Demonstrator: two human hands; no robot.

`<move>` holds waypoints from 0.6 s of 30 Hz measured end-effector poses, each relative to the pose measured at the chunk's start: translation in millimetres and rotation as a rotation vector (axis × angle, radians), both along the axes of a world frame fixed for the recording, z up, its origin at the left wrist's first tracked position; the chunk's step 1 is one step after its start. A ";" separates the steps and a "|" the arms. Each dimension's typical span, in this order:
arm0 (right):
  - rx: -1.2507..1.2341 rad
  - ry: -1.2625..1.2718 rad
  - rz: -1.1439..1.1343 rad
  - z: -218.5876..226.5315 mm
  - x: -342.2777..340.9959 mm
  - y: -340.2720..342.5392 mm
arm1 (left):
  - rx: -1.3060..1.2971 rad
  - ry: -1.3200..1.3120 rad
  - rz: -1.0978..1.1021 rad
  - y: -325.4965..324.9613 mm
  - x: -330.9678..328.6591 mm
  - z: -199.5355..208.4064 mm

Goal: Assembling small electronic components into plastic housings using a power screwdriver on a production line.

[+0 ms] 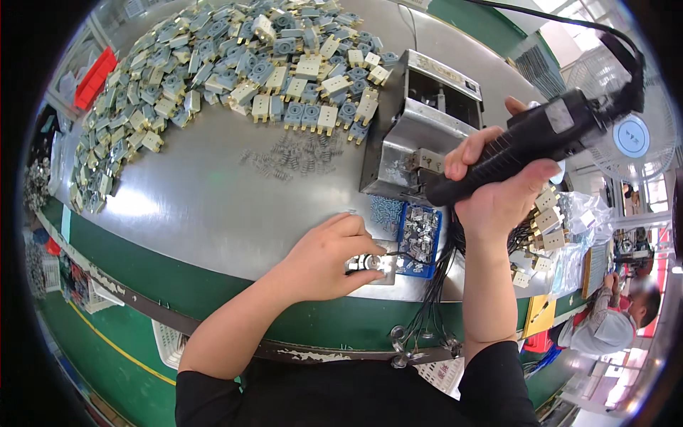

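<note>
My right hand [491,192] is wrapped round a black electric screwdriver [530,146], held tilted with its nose at the front of a metal box-shaped screw feeder [402,146]. Lower down, my left hand [331,256] has its thumb and fingers closed on a small round metal part [368,262]. A black wire runs from beside that part to the right. Under it lies a small metal plate [386,269] at the table's front edge. Just right of the fingers stands a blue tray [435,270] of small metal pieces, with loose screws [386,211] next to it.
A big heap of grey and cream plug-like housings [284,48] covers the far left. Loose springs [309,153] lie before it. Black wires with round metal ends [400,341] hang over the front edge. A fan [631,135] and a co-worker [605,327] are at right.
</note>
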State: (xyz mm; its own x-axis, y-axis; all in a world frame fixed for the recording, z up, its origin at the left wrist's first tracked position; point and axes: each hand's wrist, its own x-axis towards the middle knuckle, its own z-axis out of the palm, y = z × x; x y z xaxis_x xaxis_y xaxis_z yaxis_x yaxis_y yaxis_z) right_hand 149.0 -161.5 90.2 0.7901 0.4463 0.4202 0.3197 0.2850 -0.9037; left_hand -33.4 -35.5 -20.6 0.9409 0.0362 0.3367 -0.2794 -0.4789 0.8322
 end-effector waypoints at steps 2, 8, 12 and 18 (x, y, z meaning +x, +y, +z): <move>0.074 0.098 0.057 0.8 -9.7 -1.6 | -0.011 0.003 0.013 0.2 -1.4 -1.0; 0.214 0.213 0.348 3.7 -47.5 -4.6 | -0.025 -0.052 0.022 2.5 -0.8 -3.4; 0.188 0.202 0.430 -3.8 -67.4 -5.4 | -0.005 0.028 -0.014 5.1 -0.7 -0.5; 0.126 0.194 0.388 -19.4 -83.7 -0.5 | 0.028 0.049 -0.003 4.9 -2.9 -5.2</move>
State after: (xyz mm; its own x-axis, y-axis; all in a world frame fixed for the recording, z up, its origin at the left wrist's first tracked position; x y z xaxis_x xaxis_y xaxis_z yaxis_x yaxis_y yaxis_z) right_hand 65.3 -162.0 70.8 0.6437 0.6801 0.3509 -0.0045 0.4618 -0.8870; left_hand -36.3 -30.6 -25.7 0.9564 0.0244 0.2910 -0.2402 -0.5014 0.8312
